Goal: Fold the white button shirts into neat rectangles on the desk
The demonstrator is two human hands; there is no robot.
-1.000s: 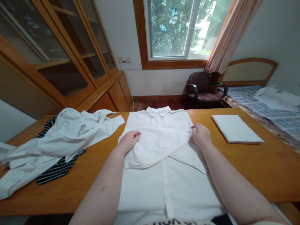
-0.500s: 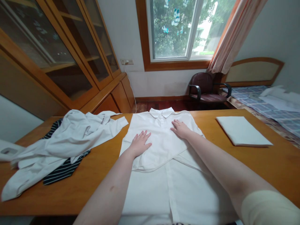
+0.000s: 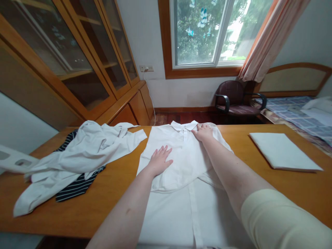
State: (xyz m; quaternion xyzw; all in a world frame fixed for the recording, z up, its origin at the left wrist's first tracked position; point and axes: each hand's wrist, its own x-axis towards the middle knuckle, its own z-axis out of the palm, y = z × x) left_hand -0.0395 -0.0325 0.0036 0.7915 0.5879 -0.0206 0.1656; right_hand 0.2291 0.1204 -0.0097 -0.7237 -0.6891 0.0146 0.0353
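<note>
A white collared shirt (image 3: pixel 178 162) lies spread on the wooden table, its collar at the far edge and its sleeves crossed over the front. My left hand (image 3: pixel 160 161) rests flat on the shirt's left part, fingers spread. Near the collar, on the right shoulder, lies my right hand (image 3: pixel 203 132), palm down with its fingers stretched out. Neither hand grips the cloth. The shirt's lower front, with its button strip, runs toward me between my forearms.
A crumpled white garment (image 3: pixel 85 155) lies at the left over a black striped tie (image 3: pixel 80 186). A white flat board or book (image 3: pixel 285 151) sits on the table (image 3: pixel 119 207) at the right. Beyond stand a cabinet (image 3: pixel 116 95), an armchair (image 3: pixel 237 98) and a bed.
My right hand has slid farther up the shirt to the shoulder beside the collar. My left hand stays on the cloth. The view has shifted slightly left.
</note>
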